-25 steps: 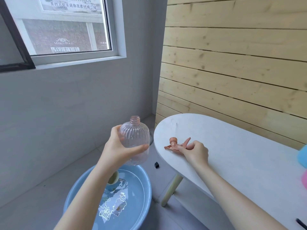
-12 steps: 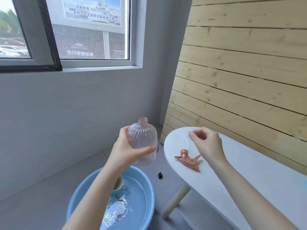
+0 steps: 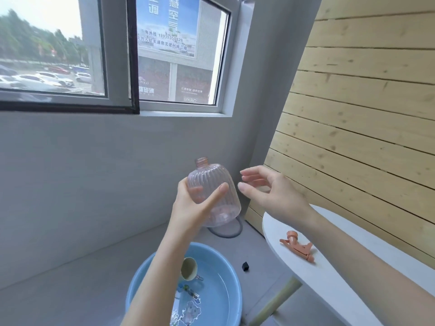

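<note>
- Left hand [image 3: 191, 209] is clasping the bottle [image 3: 215, 191] one-handed; it could be slipping into the basin [image 3: 231, 274] beneath those fingers.
- Right hand [image 3: 270, 191] is hovering beside it, fingers relaxed, empty.

1. Hands: two, a left hand [image 3: 195, 208] and a right hand [image 3: 270, 191].
2. Clear ribbed bottle [image 3: 213, 194]: just one.
3. Orange spray head [image 3: 297, 247]: one.
4. Blue basin [image 3: 229, 282]: one, plus one green cup [image 3: 189, 269] inside it.
5. Desk [image 3: 329, 276]: one.
6. Little black bit [image 3: 245, 266] on the floor: one.
</note>
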`<state>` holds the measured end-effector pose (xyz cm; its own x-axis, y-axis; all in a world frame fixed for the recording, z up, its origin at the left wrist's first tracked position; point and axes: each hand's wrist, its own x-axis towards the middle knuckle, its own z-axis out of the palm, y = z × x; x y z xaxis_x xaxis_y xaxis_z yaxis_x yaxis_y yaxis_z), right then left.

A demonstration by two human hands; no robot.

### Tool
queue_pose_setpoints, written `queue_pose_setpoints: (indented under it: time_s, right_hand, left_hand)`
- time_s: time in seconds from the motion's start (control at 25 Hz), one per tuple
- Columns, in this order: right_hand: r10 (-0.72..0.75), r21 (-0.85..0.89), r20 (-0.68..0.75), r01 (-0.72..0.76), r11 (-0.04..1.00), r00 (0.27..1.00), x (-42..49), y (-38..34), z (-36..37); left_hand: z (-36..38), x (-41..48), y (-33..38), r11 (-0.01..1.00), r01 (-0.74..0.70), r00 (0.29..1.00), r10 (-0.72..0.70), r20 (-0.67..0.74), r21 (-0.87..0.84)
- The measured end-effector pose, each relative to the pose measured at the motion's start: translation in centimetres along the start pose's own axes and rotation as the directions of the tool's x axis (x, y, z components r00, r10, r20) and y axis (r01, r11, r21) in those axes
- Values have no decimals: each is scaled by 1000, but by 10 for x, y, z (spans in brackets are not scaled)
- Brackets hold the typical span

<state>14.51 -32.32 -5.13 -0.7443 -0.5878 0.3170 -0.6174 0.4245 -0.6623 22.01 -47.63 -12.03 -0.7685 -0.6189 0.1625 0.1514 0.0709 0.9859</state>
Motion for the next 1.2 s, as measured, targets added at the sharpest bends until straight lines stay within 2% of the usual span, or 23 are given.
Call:
queue_pose_setpoints:
  time_s: [0.12, 0.24, 0.36, 0.48, 0.56, 0.68, 0.84, 1.08, 1.2]
  right_hand:
    - [-29, -65, 113, 37, 997, 993, 3, -24, 14]
    - [-26, -127, 218, 55, 990, 976, 5, -42, 22]
    - [-17, -69, 227, 34, 997, 974, 13, -48, 20]
    - [-17, 7, 186, 16, 1000, 982, 22, -34, 21]
    - [-33, 25, 180, 29, 999, 983, 31, -18, 25]
    - [0, 82, 162, -14, 996, 987, 41, 11, 37]
    - [83, 146, 233, -119, 982, 969, 42, 57, 72]
    - [213, 145, 346, -277, 950, 914, 40, 121, 127]
    - [284, 115, 416, -360, 926, 864, 38, 157, 162]
  left_hand:
    - [-15, -5, 8, 995, -15, 1000, 17, 22, -97]
    - [-23, -14, 21, 983, -52, 992, 71, 102, -177]
    - [-32, -18, 34, 973, -89, 985, 118, 128, -213]
    - [-34, -13, 30, 974, -30, 993, 55, 107, -225]
    - [-34, -2, 19, 986, -9, 996, 24, 83, -169]
    - [-46, 13, -17, 1000, 17, 1000, -18, 6, 21]
    - [-74, 14, -89, 972, 127, 990, -111, -90, 200]
    - [-103, -1, -183, 873, 328, 943, -278, -184, 361]
    - [-107, -2, -233, 783, 398, 917, -327, -227, 478]
